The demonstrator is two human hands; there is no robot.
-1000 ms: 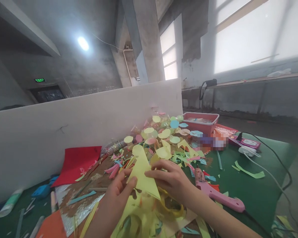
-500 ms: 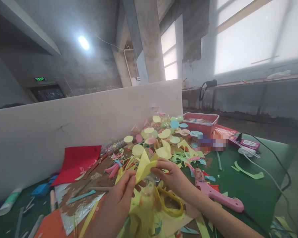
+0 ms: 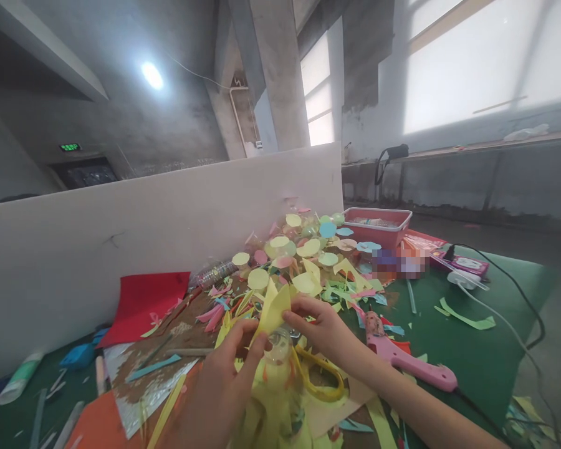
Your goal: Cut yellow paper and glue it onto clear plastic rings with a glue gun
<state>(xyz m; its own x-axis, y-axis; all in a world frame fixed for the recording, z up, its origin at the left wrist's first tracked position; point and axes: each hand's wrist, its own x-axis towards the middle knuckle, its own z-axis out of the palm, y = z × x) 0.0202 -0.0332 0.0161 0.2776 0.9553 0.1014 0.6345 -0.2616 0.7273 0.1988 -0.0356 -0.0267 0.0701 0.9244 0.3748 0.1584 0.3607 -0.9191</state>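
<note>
A folded piece of yellow paper [image 3: 274, 307] is held up between both hands over the cluttered table. My left hand [image 3: 231, 368] pinches its lower left edge with thumb and fingers. On its right side, the fingers and thumb of my right hand [image 3: 318, 321] close on the paper's edge. Just below the hands a clear plastic bottle [image 3: 279, 350] stands among yellow paper, its lower part hard to make out. Yellow-handled scissors [image 3: 325, 390] lie beside it, under my right forearm.
A pink hot glue gun [image 3: 414, 365] lies to the right, its cord trailing off. Behind the hands rises a heap of paper discs [image 3: 308, 248] and scraps. A pink basket [image 3: 378, 231] stands at the back, red sheets [image 3: 144, 302] lie left, and a white board [image 3: 168, 218] backs the table.
Both hands still hold the yellow paper. The paper has turned so that more of its flat face shows, and my left hand has shifted slightly right and down.
</note>
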